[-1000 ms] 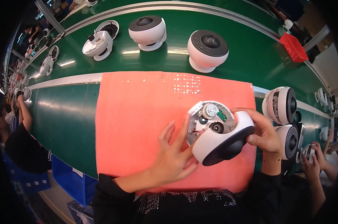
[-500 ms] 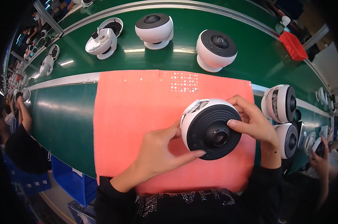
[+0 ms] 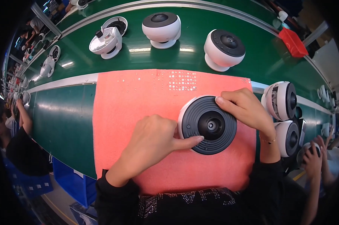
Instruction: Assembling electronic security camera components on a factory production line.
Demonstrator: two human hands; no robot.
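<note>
Between my hands is a round white device (image 3: 226, 129) with a ribbed dark-grey face and a glossy black domed centre that looks like a lens. My left hand (image 3: 150, 144) grips its left side, thumb lying across the lower face beside the dome and fingers hidden behind the shell. On the upper right rim, my right hand (image 3: 248, 112) holds it with the thumb on the edge of the face. Under the device spreads a salmon-pink cloth (image 3: 120, 123), dotted with small shiny round pieces (image 3: 183, 81) near its far edge.
Two similar closed devices, one centred (image 3: 161, 32) and one farther right (image 3: 225, 50), stand on the green belt (image 3: 135, 62), with an opened white one (image 3: 106, 41) to their left. More units (image 3: 280, 99) sit at my right beside a co-worker's hands (image 3: 313, 159). A red bin (image 3: 292, 43) stands far right.
The held device has turned so its face points more toward me, and the gap in its shell is out of sight. Units on the belt have shifted right.
</note>
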